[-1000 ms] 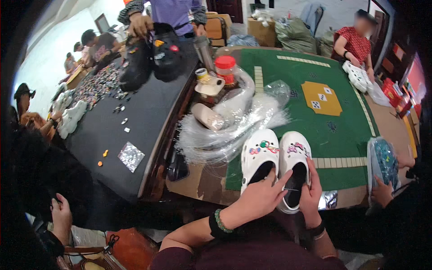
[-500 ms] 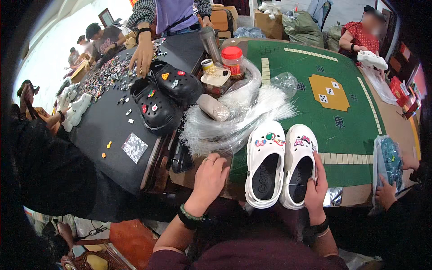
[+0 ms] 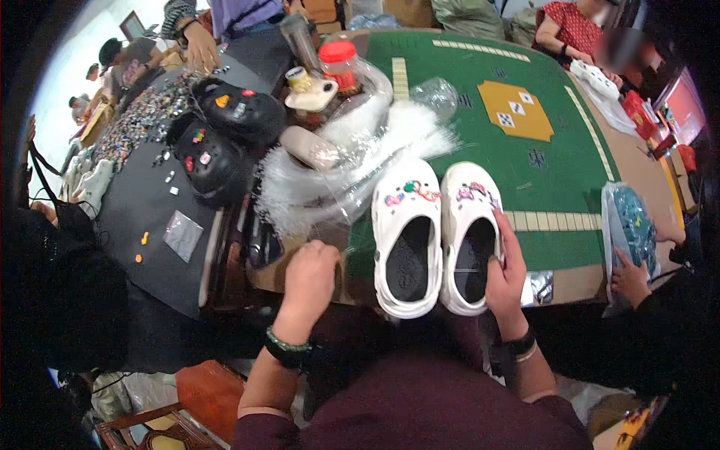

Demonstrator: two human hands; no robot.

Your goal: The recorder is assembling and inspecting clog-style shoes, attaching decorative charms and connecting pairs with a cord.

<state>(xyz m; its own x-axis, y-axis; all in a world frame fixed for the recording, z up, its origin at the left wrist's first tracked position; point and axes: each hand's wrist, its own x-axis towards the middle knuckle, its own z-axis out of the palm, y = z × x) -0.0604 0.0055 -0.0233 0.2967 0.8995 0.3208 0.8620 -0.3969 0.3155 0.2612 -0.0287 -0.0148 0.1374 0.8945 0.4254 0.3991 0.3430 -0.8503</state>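
Observation:
Two white clogs with colourful charms stand side by side at the table's near edge, heels toward me. My right hand grips the right clog, thumb at its heel opening and fingers along the outer side. A thin clear strand crosses between the heels. My left hand is left of the clogs by the table edge, its fingers curled in; anything in them is hidden. Just beyond it lies a bundle of clear plastic ties in plastic wrap.
Black clogs with charms sit on the black table, near heaped small charms. A red-lidded jar stands behind the ties. At right, another person's hand touches a bagged teal item. A co-worker's hand reaches over the charms.
The whole view has shifted, so things sit further left and higher. My left hand's fingers have curled in from a looser spread. My right hand stays on the right clog.

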